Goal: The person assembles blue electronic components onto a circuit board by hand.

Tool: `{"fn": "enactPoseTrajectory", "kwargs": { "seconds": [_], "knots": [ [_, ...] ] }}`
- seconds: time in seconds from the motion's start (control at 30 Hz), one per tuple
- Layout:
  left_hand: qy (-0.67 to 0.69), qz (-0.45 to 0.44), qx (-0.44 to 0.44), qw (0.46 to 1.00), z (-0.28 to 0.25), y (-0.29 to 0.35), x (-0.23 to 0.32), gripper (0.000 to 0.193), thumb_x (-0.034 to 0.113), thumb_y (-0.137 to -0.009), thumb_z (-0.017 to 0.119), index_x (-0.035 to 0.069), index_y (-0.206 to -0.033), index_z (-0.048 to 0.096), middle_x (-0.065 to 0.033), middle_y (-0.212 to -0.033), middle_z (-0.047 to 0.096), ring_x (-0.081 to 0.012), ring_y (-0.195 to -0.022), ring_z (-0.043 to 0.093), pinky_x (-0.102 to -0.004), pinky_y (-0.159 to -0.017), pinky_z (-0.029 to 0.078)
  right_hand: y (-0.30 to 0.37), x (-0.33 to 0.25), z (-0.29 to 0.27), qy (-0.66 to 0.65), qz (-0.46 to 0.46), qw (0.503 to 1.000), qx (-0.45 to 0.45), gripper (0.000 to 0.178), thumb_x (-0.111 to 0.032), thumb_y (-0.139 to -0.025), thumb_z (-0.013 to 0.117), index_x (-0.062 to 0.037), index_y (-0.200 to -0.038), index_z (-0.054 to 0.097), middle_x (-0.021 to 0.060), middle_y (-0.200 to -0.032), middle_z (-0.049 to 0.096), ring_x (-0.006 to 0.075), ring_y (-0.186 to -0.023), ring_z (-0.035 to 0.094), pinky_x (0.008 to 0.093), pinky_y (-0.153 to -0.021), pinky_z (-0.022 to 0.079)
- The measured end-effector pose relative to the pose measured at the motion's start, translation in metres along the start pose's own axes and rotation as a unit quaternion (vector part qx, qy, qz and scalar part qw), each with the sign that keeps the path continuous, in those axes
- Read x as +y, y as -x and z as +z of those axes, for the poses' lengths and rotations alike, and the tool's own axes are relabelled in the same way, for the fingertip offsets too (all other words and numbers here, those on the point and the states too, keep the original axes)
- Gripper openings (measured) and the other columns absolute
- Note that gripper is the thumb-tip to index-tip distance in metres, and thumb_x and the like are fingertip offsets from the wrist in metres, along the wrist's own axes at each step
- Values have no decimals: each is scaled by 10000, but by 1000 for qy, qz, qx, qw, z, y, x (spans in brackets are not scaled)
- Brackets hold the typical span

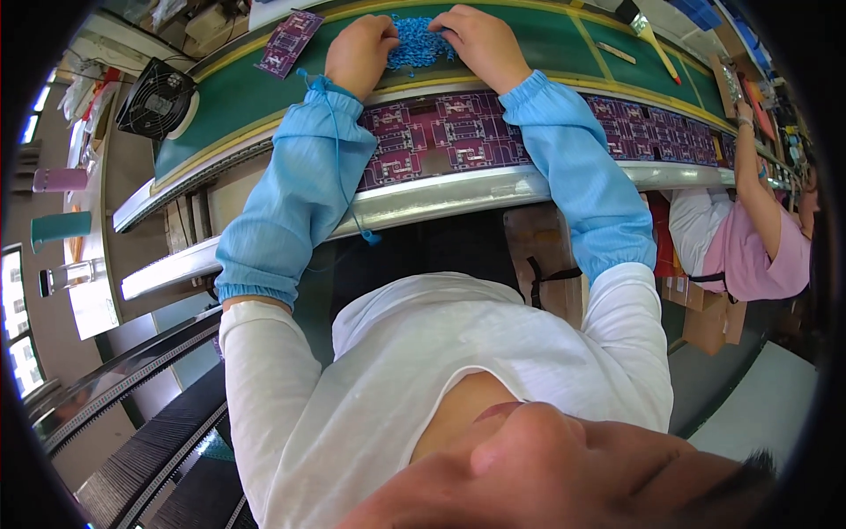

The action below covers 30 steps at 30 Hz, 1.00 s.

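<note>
A heap of small blue electronic components lies on the green bench surface in front of me. At the heap's left edge is my left hand, its fingers curled and pinched together. My right hand is at the right edge, thumb and fingertips drawn together over the pieces. Whatever sits between the fingertips of either hand is too small to make out. Blue sleeve covers reach both wrists, and a blue cord hangs from the left one. Nearer to me, below the hands, runs a row of purple circuit boards.
A single purple board lies left of the heap. Further left stands a black fan. A brush rests at the right. The metal rail borders the boards. Another person works at the far right.
</note>
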State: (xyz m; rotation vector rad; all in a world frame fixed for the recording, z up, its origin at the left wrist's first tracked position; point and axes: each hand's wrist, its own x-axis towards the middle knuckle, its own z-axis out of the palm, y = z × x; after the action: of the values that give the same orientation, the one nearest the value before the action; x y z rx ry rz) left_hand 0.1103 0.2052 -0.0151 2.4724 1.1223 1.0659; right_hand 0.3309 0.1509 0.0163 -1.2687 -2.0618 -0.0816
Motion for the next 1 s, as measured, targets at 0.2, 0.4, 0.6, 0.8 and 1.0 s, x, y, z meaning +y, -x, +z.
{"fn": "enactPoseTrajectory", "kwargs": {
  "seconds": [0.2,0.4,0.6,0.8,1.0],
  "knots": [
    [1,38,28,999,0,-2,-6,110,112,-893,700,87,-995,666,-121,-936,657,-357,-908,659,-459,-759,533,0,0,-4,4,6,1000,-10,114,-124,-905,653,-90,-969,742,131,-889,656,362,-873,663,450,-756,528],
    [-28,35,26,999,1,-2,-5,124,131,-891,712,83,-987,650,-127,-938,665,-363,-891,661,-467,-734,524,1,3,-7,-24,17,1000,7,118,-140,-902,667,-75,-963,744,133,-922,682,366,-890,667,447,-776,532],
    [-37,32,28,998,-5,-3,1,111,144,-886,724,72,-954,672,-138,-918,688,-367,-873,669,-460,-732,531,2,13,-7,-12,12,1000,-21,123,-163,-896,673,-84,-954,747,135,-903,697,365,-897,672,460,-789,532],
    [201,-74,-42,976,-1,4,51,93,63,-905,711,18,-979,674,-144,-824,699,-249,-719,695,-328,-658,536,3,26,0,-5,5,1000,-25,114,-180,-884,666,-91,-892,738,149,-884,709,368,-886,681,469,-788,534],
    [92,92,-95,987,30,7,82,87,25,-859,707,33,-927,654,-132,-881,655,-316,-803,660,-398,-718,524,3,34,-7,-64,-21,997,-25,149,-211,-869,666,-82,-882,741,155,-891,732,374,-881,690,464,-790,543]
  ]
}}
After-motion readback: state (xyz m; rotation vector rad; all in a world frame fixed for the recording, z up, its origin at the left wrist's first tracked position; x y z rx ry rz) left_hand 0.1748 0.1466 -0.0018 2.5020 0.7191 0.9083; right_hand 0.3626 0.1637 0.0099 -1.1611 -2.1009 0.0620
